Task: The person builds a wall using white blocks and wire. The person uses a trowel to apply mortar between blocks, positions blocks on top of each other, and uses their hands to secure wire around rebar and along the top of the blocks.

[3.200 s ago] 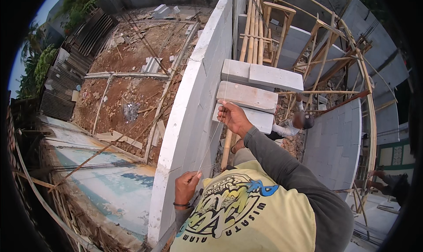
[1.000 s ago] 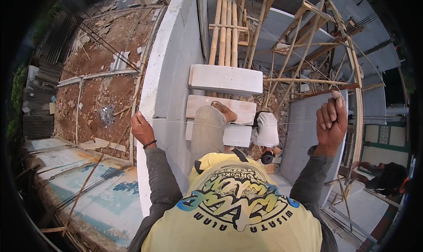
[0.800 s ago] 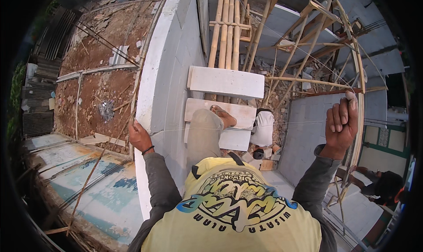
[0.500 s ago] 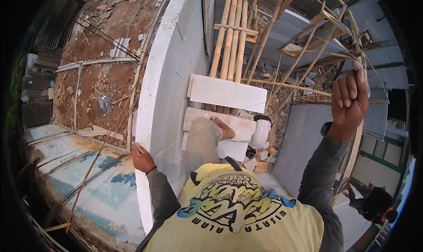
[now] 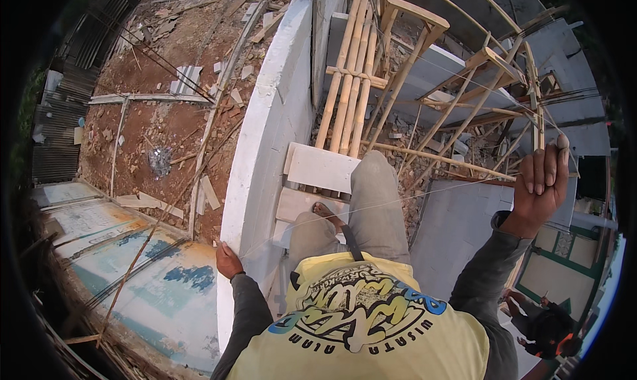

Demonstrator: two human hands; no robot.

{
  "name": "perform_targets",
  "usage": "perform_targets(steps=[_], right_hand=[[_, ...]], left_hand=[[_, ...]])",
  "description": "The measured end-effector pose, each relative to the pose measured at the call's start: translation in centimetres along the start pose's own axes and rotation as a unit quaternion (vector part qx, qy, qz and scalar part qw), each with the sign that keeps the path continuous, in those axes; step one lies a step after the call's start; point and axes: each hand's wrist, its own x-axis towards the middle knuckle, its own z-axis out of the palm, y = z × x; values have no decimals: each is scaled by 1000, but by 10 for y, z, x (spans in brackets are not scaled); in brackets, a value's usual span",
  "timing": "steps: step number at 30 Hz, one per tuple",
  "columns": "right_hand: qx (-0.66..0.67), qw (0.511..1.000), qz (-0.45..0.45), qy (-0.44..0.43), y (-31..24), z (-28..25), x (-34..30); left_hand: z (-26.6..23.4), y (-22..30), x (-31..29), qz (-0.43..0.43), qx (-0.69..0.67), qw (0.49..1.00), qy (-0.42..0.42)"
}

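A thin pale string stretches across in front of me from one hand to the other. My left hand is closed at the outer edge of the white block wall, where the string's left end meets it; some of its fingers are hidden. Raised at the right, my right hand pinches the string, with its fingers curled together. Below, one bare foot of mine rests on the pale blocks laid over the bamboo poles.
Bamboo and timber scaffolding stands at the upper right above rubble. Beyond the wall at left lie reddish ground and a stained pale slab. Another person is at the lower right. A white block lies ahead.
My right hand has shifted right and lower in the picture, my left slightly right and lower. My right leg now shows extended forward, covering part of the white block. The string stays between my hands.
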Motion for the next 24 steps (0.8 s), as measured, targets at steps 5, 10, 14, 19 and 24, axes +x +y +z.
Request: perform_targets(steps=[5, 10, 14, 19, 24], right_hand=[[-8, 998, -54, 15, 1, 1, 35], [18, 997, -66, 29, 39, -24, 103], [27, 996, -77, 19, 97, -51, 185], [52, 995, -86, 25, 161, -106, 292], [30, 993, -108, 34, 161, -161, 369]], left_hand=[[-30, 46, -4, -140, -65, 988, -6], [-66, 95, 4, -169, -140, 975, -10], [-66, 132, 25, -204, -161, 965, 19], [-49, 270, 122, -184, -224, 956, 40], [-13, 385, 226, -117, -235, 956, -129]])
